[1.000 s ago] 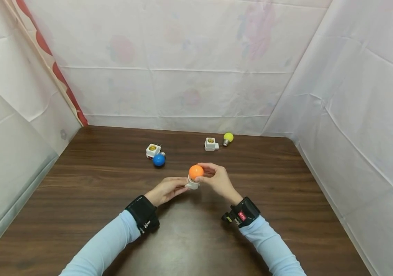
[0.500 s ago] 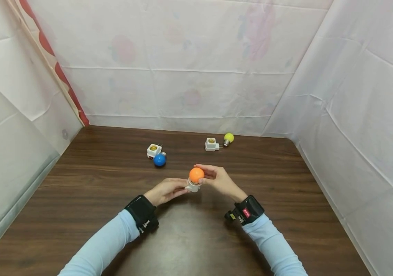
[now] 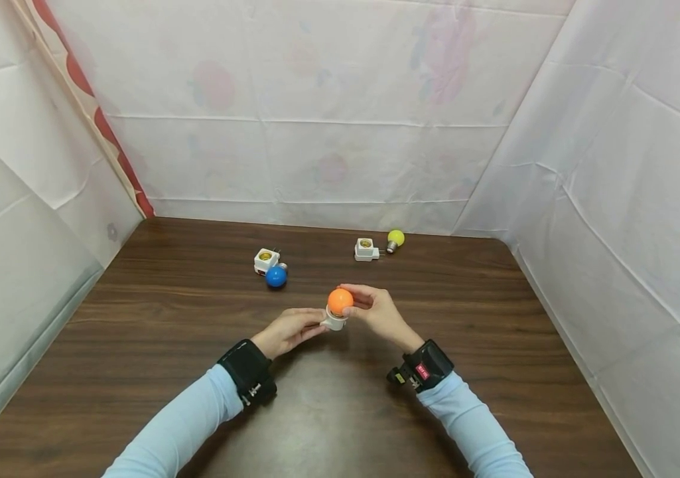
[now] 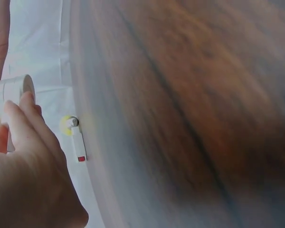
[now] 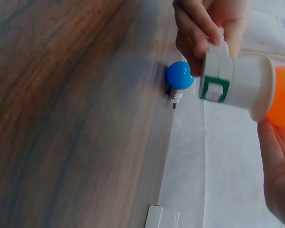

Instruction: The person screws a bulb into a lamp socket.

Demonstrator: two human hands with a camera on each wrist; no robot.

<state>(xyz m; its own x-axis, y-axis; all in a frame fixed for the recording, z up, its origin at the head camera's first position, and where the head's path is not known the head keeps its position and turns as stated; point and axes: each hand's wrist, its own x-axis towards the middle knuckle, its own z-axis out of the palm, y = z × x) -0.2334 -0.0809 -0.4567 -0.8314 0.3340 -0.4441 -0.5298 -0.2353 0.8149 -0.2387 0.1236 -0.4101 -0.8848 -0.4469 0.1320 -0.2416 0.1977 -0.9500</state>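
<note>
My left hand (image 3: 289,331) grips a white bulb socket (image 3: 334,323) by its side, over the middle of the table. An orange light bulb (image 3: 340,301) sits upright in the socket's mouth, and my right hand (image 3: 380,315) pinches its globe between thumb and fingers. In the right wrist view the socket (image 5: 242,80) shows a green-framed white switch, with the orange bulb (image 5: 282,97) at its rim. The left wrist view has the socket (image 4: 12,95) between the left hand's fingers; the bulb is hidden there.
Farther back, a blue bulb (image 3: 276,277) lies against a second white socket (image 3: 265,259). Near the table's back edge a third socket (image 3: 366,249) has a yellow bulb (image 3: 396,238) beside its prongs. White sheets (image 3: 328,153) enclose the brown table (image 3: 154,318) at the back and sides.
The socket and orange bulb have shifted only slightly, and the right wrist has turned and moved a little. Both hands keep their hold; the other bulbs and sockets stay put.
</note>
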